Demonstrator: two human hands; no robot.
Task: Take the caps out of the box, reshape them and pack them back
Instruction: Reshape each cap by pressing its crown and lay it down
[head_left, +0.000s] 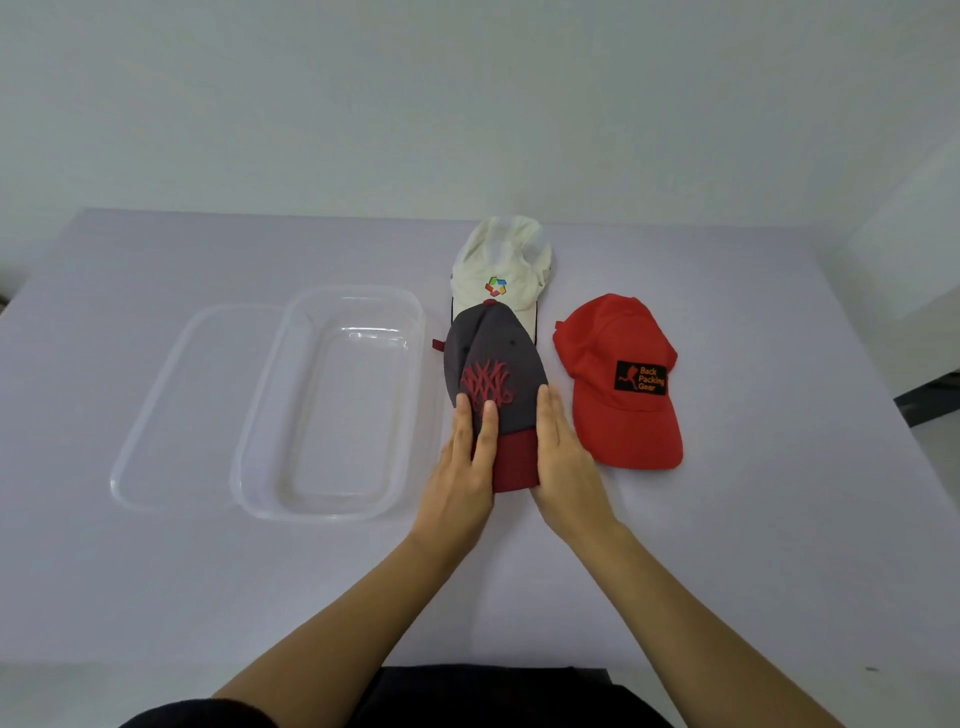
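Midway along the surface, toward its near edge, the left hand (460, 467) and right hand (563, 457) press the grey cap (498, 358), each grip spread flat, clasping nothing. Uneven pressure could crease its crown or drag the white cap (498, 260) it overlaps.

Grey cap (493, 353) with maroon brim, red cap (613, 384), cream cap (501, 260)

One head-worn wide-angle view, forward and down, close above the table (156, 571), wall (467, 104) beyond.
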